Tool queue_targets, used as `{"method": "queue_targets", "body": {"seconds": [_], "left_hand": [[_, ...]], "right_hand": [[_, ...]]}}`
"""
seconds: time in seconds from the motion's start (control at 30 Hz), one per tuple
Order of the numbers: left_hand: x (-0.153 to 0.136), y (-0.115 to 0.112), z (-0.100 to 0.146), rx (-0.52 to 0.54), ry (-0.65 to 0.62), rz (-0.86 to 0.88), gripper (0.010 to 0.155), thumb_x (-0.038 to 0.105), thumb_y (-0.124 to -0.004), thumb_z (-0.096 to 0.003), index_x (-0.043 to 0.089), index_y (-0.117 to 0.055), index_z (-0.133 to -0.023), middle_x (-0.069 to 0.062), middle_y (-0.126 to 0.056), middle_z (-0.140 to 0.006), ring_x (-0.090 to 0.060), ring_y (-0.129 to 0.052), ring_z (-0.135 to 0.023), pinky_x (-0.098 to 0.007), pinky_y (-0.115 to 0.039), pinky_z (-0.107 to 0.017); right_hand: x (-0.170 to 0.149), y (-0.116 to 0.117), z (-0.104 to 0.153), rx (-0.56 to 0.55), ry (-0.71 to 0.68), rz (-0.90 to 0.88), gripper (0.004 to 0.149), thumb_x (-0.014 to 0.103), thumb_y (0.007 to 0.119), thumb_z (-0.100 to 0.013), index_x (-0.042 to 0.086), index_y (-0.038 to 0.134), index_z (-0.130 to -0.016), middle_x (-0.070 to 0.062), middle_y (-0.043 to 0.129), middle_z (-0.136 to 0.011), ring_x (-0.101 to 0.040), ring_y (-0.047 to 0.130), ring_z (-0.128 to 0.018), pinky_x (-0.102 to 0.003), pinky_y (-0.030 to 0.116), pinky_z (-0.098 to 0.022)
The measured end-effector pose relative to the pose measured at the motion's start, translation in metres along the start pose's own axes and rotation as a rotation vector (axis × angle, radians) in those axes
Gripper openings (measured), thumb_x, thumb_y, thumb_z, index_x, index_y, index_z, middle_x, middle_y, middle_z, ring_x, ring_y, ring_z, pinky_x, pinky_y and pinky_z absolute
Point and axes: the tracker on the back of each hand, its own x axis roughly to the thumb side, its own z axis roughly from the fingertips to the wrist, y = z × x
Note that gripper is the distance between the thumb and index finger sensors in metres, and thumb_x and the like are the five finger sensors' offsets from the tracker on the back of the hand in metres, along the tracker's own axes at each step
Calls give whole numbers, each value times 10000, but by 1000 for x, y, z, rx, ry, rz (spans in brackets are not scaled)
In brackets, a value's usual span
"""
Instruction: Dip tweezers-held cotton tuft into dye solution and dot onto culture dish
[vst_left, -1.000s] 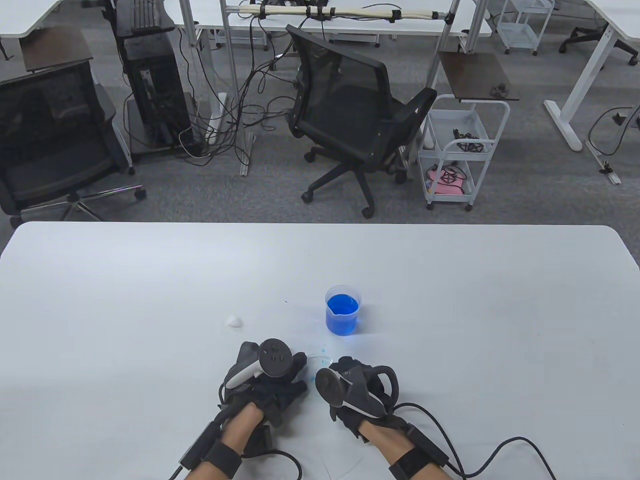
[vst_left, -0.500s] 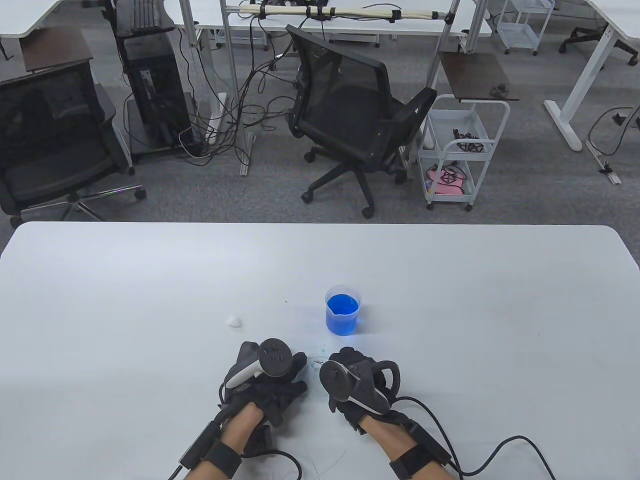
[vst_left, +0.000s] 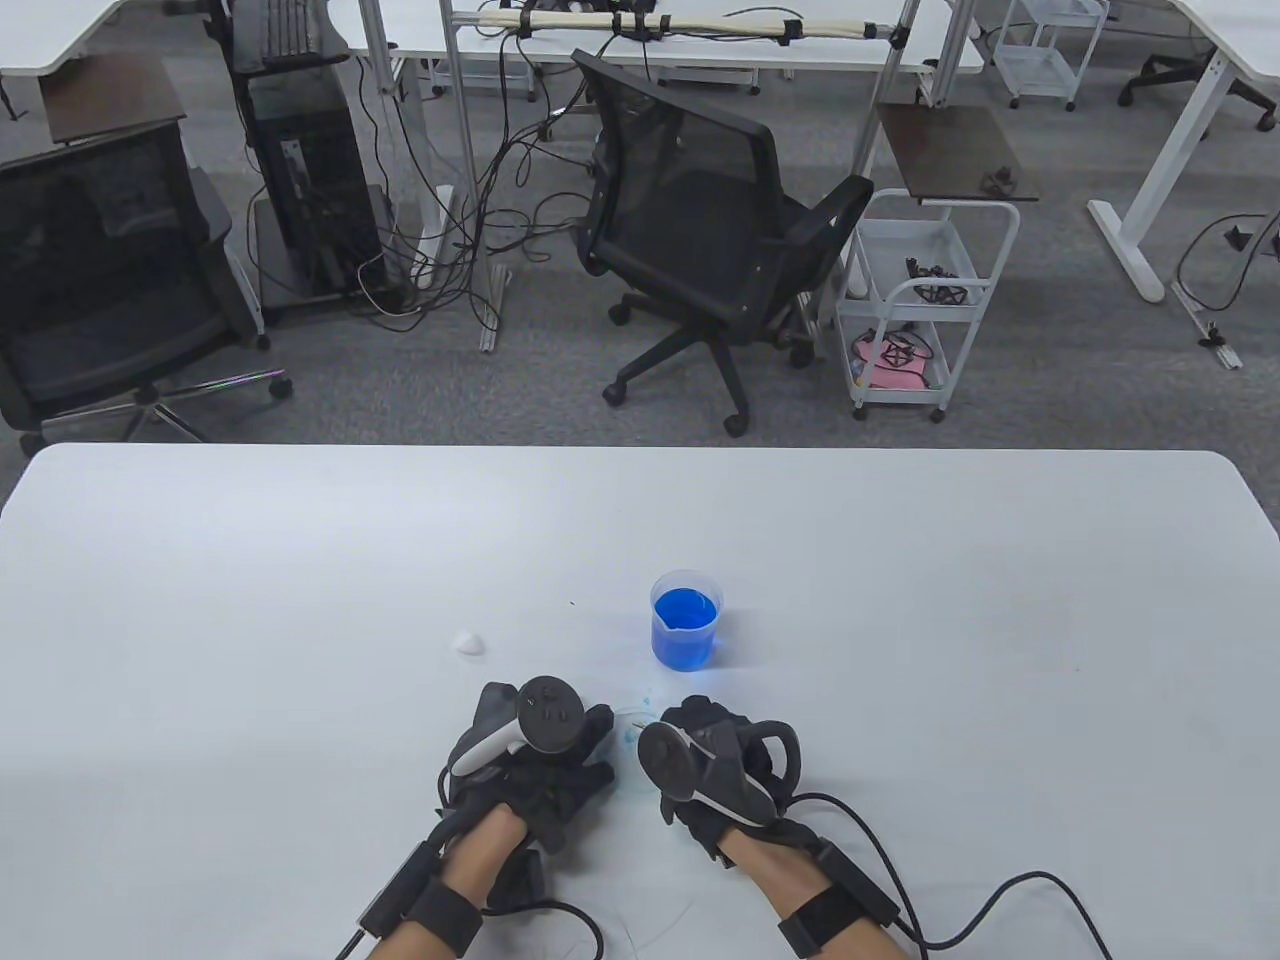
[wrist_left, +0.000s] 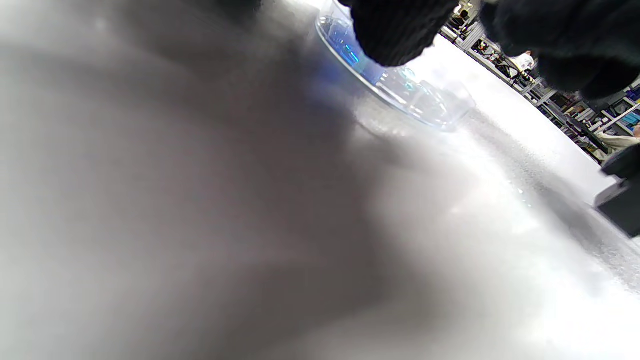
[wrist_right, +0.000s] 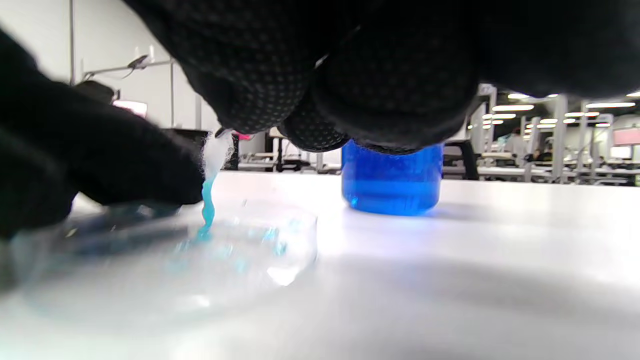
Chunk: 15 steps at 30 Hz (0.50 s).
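A clear culture dish (vst_left: 630, 720) with blue dots lies between my hands near the table's front edge. My left hand (vst_left: 585, 745) holds its left rim; its fingertips (wrist_left: 400, 30) hang over the dish (wrist_left: 405, 92). My right hand (vst_left: 685, 725) pinches the tweezers, which stay almost wholly hidden under the glove. The cotton tuft (wrist_right: 210, 190), white on top and blue below, touches the dish (wrist_right: 200, 265) floor. The beaker of blue dye (vst_left: 686, 625) stands just beyond the dish, also seen in the right wrist view (wrist_right: 392, 180).
A spare white cotton tuft (vst_left: 468, 642) lies on the white table (vst_left: 900, 600), left of the beaker. Glove cables (vst_left: 1000, 900) trail off the front edge. Chairs and a cart stand on the floor beyond the table's far edge.
My right hand has shifted a little left and forward over the dish, then held still. The left hand, the beaker and the spare tuft have not moved.
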Motion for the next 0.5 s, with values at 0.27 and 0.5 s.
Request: {"method": "queue_targets", "body": {"seconds": [0.27, 0.5], "left_hand": [[0, 0, 0, -1, 3, -1, 671, 382, -687, -635, 220, -303, -1161, -285, -155, -1210, -569, -136, -1031, -775, -179, -649], [0, 0, 0, -2, 4, -2, 672, 383, -687, -635, 221, -302, -1161, -284, -154, -1211, -569, -136, -1031, -774, -179, -650]], "right_hand": [[-6, 0, 1, -1, 13, -5, 405, 292, 910, -277, 31, 1027, -564, -229, 1012, -596, -158, 1005, -243, -338, 924, -123], [1, 23, 3, 88, -15, 57, 402, 298, 906, -283, 39, 1025, -566, -222, 1015, -596, -152, 1005, -251, -332, 926, -130]]}}
